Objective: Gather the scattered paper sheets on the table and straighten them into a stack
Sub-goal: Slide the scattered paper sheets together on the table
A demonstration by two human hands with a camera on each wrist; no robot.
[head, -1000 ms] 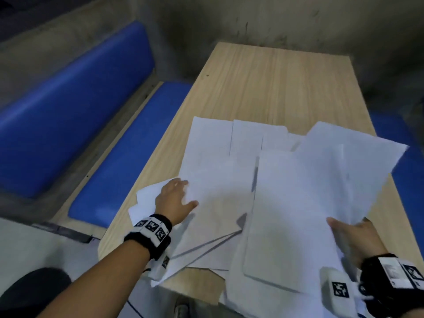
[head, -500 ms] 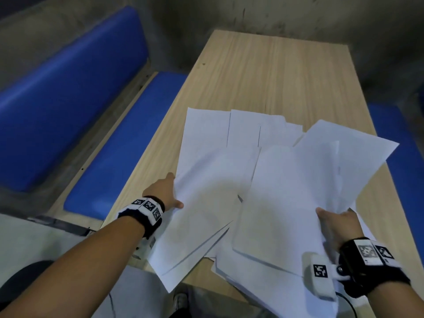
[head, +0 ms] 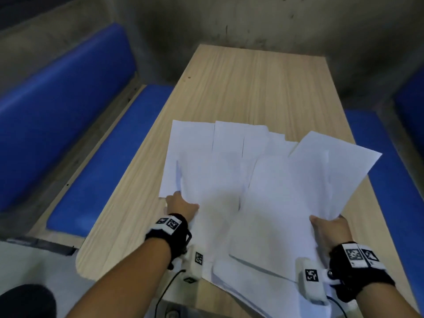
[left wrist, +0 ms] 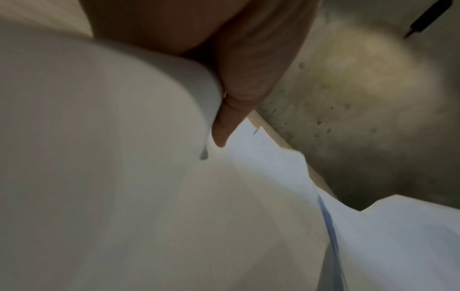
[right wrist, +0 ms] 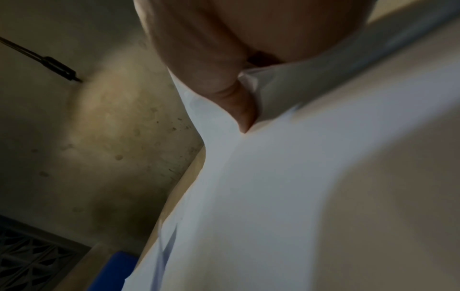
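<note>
Several white paper sheets [head: 259, 191] lie fanned and overlapping on the near half of the wooden table [head: 247, 88]. My left hand [head: 181, 205] grips the left edge of the pile, thumb on top, fingers hidden under the sheets. In the left wrist view the thumb [left wrist: 229, 118] presses down on the paper sheets [left wrist: 149, 196]. My right hand [head: 328, 228] holds the right edge of the pile, and those sheets are lifted and tilted. The right wrist view shows the thumb [right wrist: 236, 102] pinching the paper sheets [right wrist: 298, 187].
Blue padded benches [head: 96, 171] run along both long sides of the table, the right one [head: 390, 180] close to the sheets' raised corner. A stained concrete wall [head: 252, 24] closes the far end. The far half of the table shows bare wood.
My left hand went from lying on top of the sheets to gripping their left edge and pushed right. The sheets have drawn closer together. The right hand keeps its hold.
</note>
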